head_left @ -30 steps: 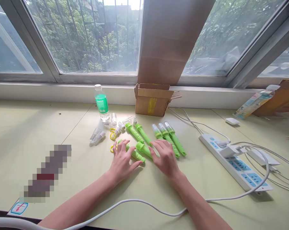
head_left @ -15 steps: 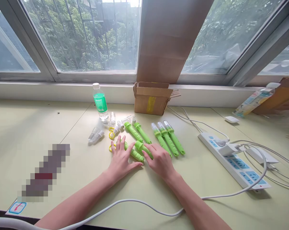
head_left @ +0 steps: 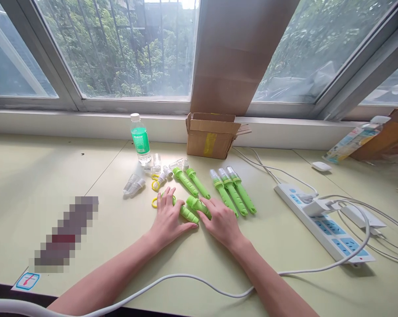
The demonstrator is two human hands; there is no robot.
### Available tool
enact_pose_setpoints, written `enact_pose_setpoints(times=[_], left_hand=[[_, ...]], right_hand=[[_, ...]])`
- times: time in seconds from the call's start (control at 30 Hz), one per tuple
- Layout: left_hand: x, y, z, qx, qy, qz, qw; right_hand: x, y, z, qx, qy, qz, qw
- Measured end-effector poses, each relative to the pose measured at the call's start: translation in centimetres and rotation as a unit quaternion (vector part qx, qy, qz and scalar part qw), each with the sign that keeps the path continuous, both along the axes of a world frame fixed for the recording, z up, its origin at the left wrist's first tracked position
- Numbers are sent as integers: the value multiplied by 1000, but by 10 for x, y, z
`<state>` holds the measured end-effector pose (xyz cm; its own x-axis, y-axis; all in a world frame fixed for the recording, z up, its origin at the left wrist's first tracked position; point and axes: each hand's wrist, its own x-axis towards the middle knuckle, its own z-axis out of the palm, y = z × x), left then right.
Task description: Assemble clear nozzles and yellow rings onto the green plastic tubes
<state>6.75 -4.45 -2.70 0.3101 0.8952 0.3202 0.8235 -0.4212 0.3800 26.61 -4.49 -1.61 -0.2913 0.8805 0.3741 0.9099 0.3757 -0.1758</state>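
Observation:
My left hand (head_left: 167, 215) lies with fingers spread beside a green ridged plastic tube (head_left: 188, 215), its thumb stretched out near the tube's lower end. My right hand (head_left: 221, 220) has its fingers curled over another green tube with a threaded end (head_left: 195, 203), part of which the fingers hide. Yellow rings (head_left: 154, 203) show by my left fingertips. Beyond the hands lie two more green tubes with threaded ends (head_left: 185, 181). Three green tubes with clear caps (head_left: 231, 193) lie side by side to the right of my right hand.
Clear caps and small white parts (head_left: 133, 186) lie left of the tubes. A water bottle (head_left: 140, 140) and an open cardboard box (head_left: 210, 138) stand near the window. At right is a power strip (head_left: 320, 224) with plugs; a white cable (head_left: 185, 278) runs across the front.
The camera view has shifted slightly, so everything appears a little to the right. Both hands stay nearly in place by the same green tubes.

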Motion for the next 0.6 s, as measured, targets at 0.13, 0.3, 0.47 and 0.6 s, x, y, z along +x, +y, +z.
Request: enact_pose_setpoints(times=[0.13,0.3,0.47,0.6], left_hand=[[-1,-1,1,4,-7,-3,1000],[-2,0,4,23,-12,-6,1000],[-7,7,11,45,-12,21,999],[-18,20,11,53,4,75,996]], right_hand=[[0,1,-2,18,7,7,1000],[1,2,-4,51,39,0,998],[2,2,-4,72,63,-5,995],[3,2,-4,78,67,-6,995]])
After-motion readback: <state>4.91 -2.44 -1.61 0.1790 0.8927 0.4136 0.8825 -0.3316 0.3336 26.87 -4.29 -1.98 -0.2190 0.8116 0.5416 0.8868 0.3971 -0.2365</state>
